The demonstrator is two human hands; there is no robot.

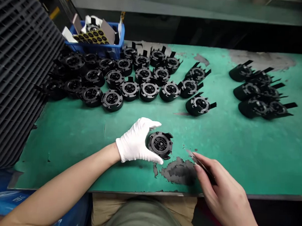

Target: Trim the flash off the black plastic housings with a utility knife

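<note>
My left hand (138,141), in a white glove, curves around the left side of a round black part (160,144), thumb and fingers spread along its two sides. The part's face, with rings and a small central square, is turned up. To its right, my bare right hand (220,182) pinches a thin metal blade-like tool (199,162) between thumb and forefinger, its tip pointing up and left towards the part. The tool's rear end is hidden in the palm.
Several black parts (149,89) stand in rows across the green table (130,118), with another group (255,89) at the right. A blue bin (101,49) holds a sheet of round stickers. Stacked dark trays (19,69) rise on the left.
</note>
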